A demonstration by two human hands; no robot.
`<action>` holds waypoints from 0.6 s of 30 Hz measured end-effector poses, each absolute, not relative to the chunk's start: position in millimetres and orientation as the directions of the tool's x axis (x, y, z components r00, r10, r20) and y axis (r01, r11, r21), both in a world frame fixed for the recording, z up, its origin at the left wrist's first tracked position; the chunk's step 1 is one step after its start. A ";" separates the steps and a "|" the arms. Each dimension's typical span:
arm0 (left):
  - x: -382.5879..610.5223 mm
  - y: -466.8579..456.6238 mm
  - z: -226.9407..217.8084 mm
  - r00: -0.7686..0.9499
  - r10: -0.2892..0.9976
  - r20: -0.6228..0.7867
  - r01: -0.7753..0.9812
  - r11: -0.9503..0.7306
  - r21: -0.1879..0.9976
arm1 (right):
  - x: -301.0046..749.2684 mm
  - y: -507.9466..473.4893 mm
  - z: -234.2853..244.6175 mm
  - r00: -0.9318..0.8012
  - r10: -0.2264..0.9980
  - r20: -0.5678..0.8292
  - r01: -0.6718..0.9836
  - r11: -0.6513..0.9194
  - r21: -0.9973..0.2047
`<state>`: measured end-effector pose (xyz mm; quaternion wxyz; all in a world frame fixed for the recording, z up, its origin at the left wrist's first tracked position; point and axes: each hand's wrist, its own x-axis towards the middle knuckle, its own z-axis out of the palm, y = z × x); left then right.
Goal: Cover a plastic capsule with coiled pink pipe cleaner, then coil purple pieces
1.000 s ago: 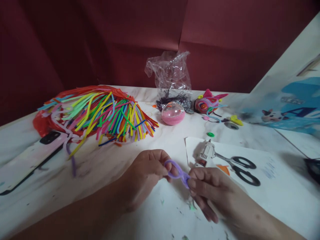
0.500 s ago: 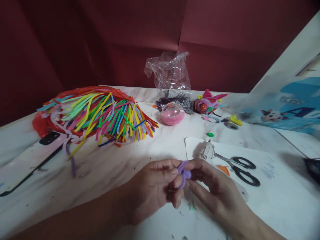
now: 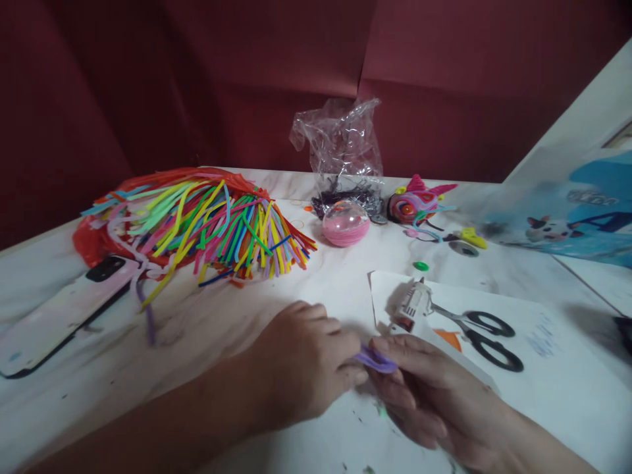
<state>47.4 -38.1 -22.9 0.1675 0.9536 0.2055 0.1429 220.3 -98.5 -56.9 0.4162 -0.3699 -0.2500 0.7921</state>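
Observation:
A short, bent piece of purple pipe cleaner (image 3: 378, 361) is pinched between my two hands, low in the middle of the view. My left hand (image 3: 309, 359) is closed, back of the hand upward, with its fingertips on the left end. My right hand (image 3: 427, 388) grips the other end between thumb and fingers, its lower fingers curled beneath. Just beyond the right hand, a white glue gun (image 3: 415, 299) and black-handled scissors (image 3: 486, 336) rest on a sheet of white paper (image 3: 538, 342). An orange scrap (image 3: 448, 339) lies beside them.
Colourful pipe cleaners (image 3: 232, 230) spill from a red bag at left, near a phone (image 3: 64, 316). Behind stand a half-pink clear ball (image 3: 345, 225), a clear plastic bag (image 3: 343, 151) and a pink decorated ball (image 3: 412, 203). A green button (image 3: 421, 266) lies nearer.
My left hand has turned over so its back faces up. The purple piece has shifted slightly right and now lies flatter between the hands. The view has moved a little left.

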 end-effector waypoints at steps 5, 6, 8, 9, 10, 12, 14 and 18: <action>52.8 -51.4 -28.5 0.855 0.483 0.188 0.391 -0.839 0.378 | 221.2 -97.9 -54.3 -0.199 0.952 -0.232 -0.428 -0.298 -0.853; 53.4 -55.0 -28.6 0.853 0.489 0.184 0.386 -0.828 0.407 | 220.6 -98.4 -53.3 -0.175 0.964 -0.200 -0.414 -0.257 -0.873; 53.8 -60.8 -27.2 0.843 0.518 0.142 0.384 -0.766 0.515 | 218.4 -99.4 -51.5 -0.171 0.969 -0.177 -0.425 -0.235 -0.874; 53.7 -62.5 -26.3 0.834 0.543 0.095 0.390 -0.702 0.596 | 217.1 -99.7 -51.2 -0.195 0.964 -0.179 -0.454 -0.250 -0.855; 53.5 -63.5 -25.7 0.827 0.561 0.040 0.380 -0.610 0.696 | 215.8 -100.0 -51.3 -0.233 0.955 -0.185 -0.488 -0.279 -0.827; 53.3 -63.4 -26.9 0.801 0.598 -0.036 0.318 -0.373 0.872 | 214.0 -100.3 -53.0 -0.323 0.927 -0.189 -0.531 -0.343 -0.775; 54.2 -62.0 -32.3 0.746 0.662 -0.074 0.223 -0.143 0.964 | 214.0 -100.8 -55.6 -0.354 0.917 -0.181 -0.510 -0.352 -0.785; 60.3 -59.5 -47.5 0.649 0.752 -0.113 0.128 0.038 0.991 | 215.7 -103.3 -55.0 -0.213 0.967 -0.139 -0.196 -0.182 -0.964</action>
